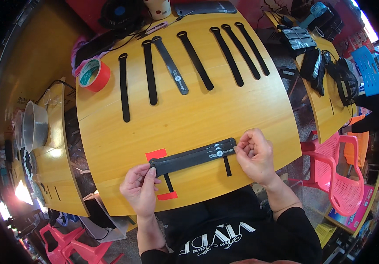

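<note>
Sitting at the left edge of the yellow table, a roll of red tape was well apart from both hands. Next came one black strap, lying by itself. Nearer the person, the left hand pinched the left end of a small pile of dark straps, thumb on top. Two bits of red tape were stuck there, and a thin black strip ran from under the pile to the lower bit. The pile stretched between the hands, over that strip and a second strip; it was hard to tell if it touched the table. Above it, six more straps lay spread out. The right hand pinched the pile's right end. The stacking looked partly done: a few straps were together and nearly lined up, but no strip went over their top, and seven straps seemed left out.
</note>
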The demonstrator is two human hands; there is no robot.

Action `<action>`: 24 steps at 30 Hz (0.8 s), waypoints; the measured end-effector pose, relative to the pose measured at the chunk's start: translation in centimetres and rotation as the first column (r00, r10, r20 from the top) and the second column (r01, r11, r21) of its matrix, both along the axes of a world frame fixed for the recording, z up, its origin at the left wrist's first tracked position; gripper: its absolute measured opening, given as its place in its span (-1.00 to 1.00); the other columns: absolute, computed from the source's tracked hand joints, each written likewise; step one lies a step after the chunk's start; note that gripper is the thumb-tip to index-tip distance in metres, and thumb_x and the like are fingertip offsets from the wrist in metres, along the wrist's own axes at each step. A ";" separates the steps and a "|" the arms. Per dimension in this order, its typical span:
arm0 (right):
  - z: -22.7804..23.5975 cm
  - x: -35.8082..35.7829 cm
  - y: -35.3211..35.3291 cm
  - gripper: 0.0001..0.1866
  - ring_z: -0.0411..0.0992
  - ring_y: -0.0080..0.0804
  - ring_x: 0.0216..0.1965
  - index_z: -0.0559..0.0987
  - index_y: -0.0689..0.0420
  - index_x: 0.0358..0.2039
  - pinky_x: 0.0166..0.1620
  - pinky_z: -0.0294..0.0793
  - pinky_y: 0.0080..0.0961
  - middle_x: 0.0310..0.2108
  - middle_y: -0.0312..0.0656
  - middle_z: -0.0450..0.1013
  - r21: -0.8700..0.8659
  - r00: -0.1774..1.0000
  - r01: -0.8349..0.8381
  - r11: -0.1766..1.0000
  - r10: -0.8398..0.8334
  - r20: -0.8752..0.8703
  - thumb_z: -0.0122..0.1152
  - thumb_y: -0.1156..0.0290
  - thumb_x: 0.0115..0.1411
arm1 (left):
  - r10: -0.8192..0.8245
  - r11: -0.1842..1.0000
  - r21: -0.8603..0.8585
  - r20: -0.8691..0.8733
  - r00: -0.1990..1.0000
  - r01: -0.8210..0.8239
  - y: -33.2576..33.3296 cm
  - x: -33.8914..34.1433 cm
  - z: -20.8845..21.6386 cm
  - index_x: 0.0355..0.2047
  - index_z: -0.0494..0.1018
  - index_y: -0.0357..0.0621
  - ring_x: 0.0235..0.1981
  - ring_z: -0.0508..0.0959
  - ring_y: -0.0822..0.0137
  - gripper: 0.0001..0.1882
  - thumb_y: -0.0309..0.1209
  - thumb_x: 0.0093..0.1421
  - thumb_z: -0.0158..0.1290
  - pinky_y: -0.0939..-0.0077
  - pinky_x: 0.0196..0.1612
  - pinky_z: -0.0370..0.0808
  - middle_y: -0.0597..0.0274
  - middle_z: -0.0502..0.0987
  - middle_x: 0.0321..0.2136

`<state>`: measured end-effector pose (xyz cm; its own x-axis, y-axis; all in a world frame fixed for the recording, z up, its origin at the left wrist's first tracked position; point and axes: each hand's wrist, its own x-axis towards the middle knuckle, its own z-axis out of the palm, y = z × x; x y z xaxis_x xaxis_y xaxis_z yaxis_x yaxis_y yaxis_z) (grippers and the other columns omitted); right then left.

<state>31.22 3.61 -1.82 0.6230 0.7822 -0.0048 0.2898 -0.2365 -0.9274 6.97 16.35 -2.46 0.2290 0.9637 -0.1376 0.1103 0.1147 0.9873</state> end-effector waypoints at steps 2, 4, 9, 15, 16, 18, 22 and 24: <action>-0.1 0.1 0.0 -0.75 0.33 -0.72 -0.60 0.38 0.23 -0.30 -0.54 0.30 -0.74 -0.54 -0.29 0.38 -0.002 1.000 -0.003 1.000 0.003 0.015 0.19 0.75 0.05 | 0.000 1.000 0.003 0.002 1.000 0.000 0.0 0.0 -0.1 -0.24 0.52 -0.34 -0.60 0.55 0.56 -0.88 -0.67 0.19 0.13 0.78 -0.64 0.38 0.25 0.59 -0.49; -0.3 0.0 0.0 -0.76 0.33 -0.71 -0.61 0.37 0.23 -0.31 -0.55 0.30 -0.73 -0.55 -0.29 0.38 0.000 1.000 0.004 1.000 -0.004 0.011 0.19 0.75 0.05 | 0.002 1.000 -0.001 -0.002 1.000 -0.002 -0.1 0.0 0.0 -0.24 0.52 -0.34 -0.60 0.54 0.56 -0.88 -0.66 0.19 0.13 0.78 -0.64 0.38 0.25 0.58 -0.49; -0.1 -0.1 0.0 -0.76 0.31 -0.72 -0.63 0.38 0.22 -0.34 -0.56 0.30 -0.71 -0.58 -0.30 0.36 -0.002 0.999 0.015 1.000 -0.015 0.041 0.19 0.75 0.04 | 0.009 1.000 0.005 -0.028 1.000 -0.009 -0.2 0.2 0.2 -0.25 0.52 -0.34 -0.61 0.54 0.56 -0.89 -0.66 0.19 0.13 0.78 -0.64 0.37 0.25 0.58 -0.50; -0.1 -0.1 0.1 -0.75 0.26 -0.84 -0.60 0.38 0.21 -0.36 -0.55 0.19 -0.83 -0.55 -0.37 0.37 -0.010 0.998 0.031 0.999 -0.030 0.056 0.20 0.79 0.02 | -0.007 1.000 0.022 -0.029 1.000 0.008 -0.1 0.3 0.0 -0.25 0.52 -0.34 -0.61 0.53 0.57 -0.89 -0.67 0.19 0.13 0.78 -0.63 0.38 0.26 0.57 -0.50; -0.2 -0.2 0.2 -0.75 0.26 -0.84 -0.60 0.38 0.20 -0.36 -0.55 0.20 -0.83 -0.55 -0.37 0.37 -0.004 0.998 0.026 1.000 -0.026 0.058 0.20 0.79 0.02 | -0.001 1.000 0.019 -0.034 0.999 0.002 -0.1 0.2 0.2 -0.25 0.52 -0.34 -0.61 0.53 0.57 -0.89 -0.67 0.19 0.13 0.78 -0.63 0.38 0.26 0.57 -0.50; -0.3 -0.4 0.3 -0.74 0.27 -0.84 -0.60 0.38 0.20 -0.37 -0.55 0.20 -0.82 -0.55 -0.37 0.36 0.002 0.998 0.020 1.000 -0.020 0.058 0.20 0.79 0.02 | 0.009 1.000 0.018 -0.038 0.999 -0.008 -0.1 0.1 0.3 -0.25 0.52 -0.34 -0.62 0.52 0.57 -0.89 -0.67 0.19 0.12 0.79 -0.63 0.36 0.26 0.57 -0.51; -0.3 -0.5 0.5 -0.78 0.33 -0.66 -0.68 0.39 0.20 -0.39 -0.58 0.28 -0.67 -0.63 -0.30 0.34 -0.001 0.994 0.048 0.999 -0.047 0.096 0.21 0.74 0.01 | 0.040 0.999 0.019 -0.017 0.999 -0.040 -0.1 0.4 0.0 -0.27 0.52 -0.34 -0.63 0.51 0.58 -0.89 -0.66 0.18 0.14 0.79 -0.64 0.35 0.26 0.56 -0.53; -0.2 -0.5 0.5 -0.78 0.33 -0.66 -0.68 0.40 0.20 -0.39 -0.58 0.28 -0.67 -0.63 -0.30 0.34 0.000 0.994 0.043 0.999 -0.043 0.097 0.22 0.74 0.01 | 0.036 0.999 0.023 -0.021 0.999 -0.036 -0.1 0.3 -0.1 -0.28 0.53 -0.33 -0.62 0.51 0.58 -0.90 -0.66 0.17 0.15 0.79 -0.64 0.34 0.27 0.56 -0.54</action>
